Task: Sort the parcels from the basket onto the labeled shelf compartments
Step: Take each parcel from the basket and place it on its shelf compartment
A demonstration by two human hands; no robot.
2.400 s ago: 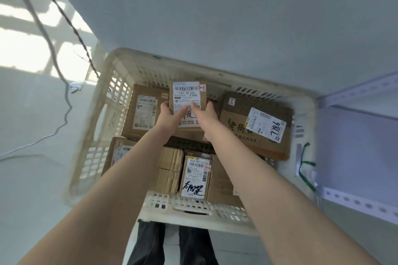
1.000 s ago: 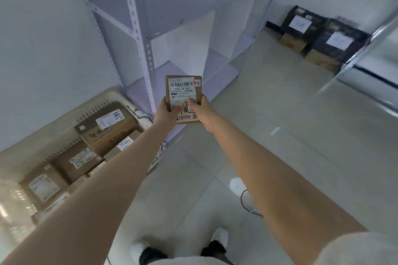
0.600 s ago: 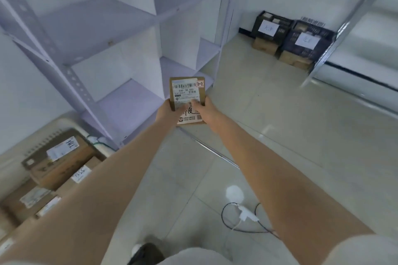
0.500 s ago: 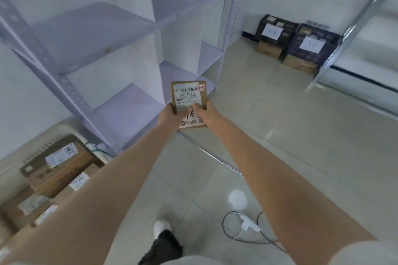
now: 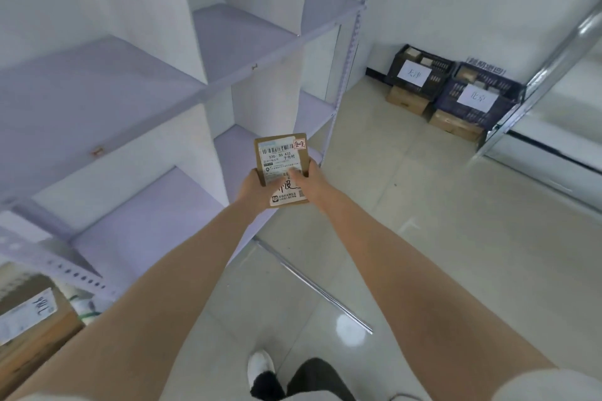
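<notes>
At the far left, only one brown box with a handwritten white label shows in the bottom corner, where half a second ago several boxes in the basket were in sight. The pale purple shelf now fills more of the left half of the view and looks nearer. The white cable that lay on the floor is out of sight. The left hand still grips the lower left corner of the parcel, with its fingers curled behind the cardboard and hidden, so only the thumb side shows at the edge. The parcel is a small flat brown box, held upright in the air in front of the lower shelf compartments and touching no board. It has a white barcode label on its face and a red-framed tag reading 2-2 at the top right corner. The right hand holds the right edge as before, with the thumb pressed flat on the label and the fingers wrapped round behind. Further right a thin metal rod lies on the tiled floor. Two dark crates with paper signs stand on cardboard boxes by the far wall.
</notes>
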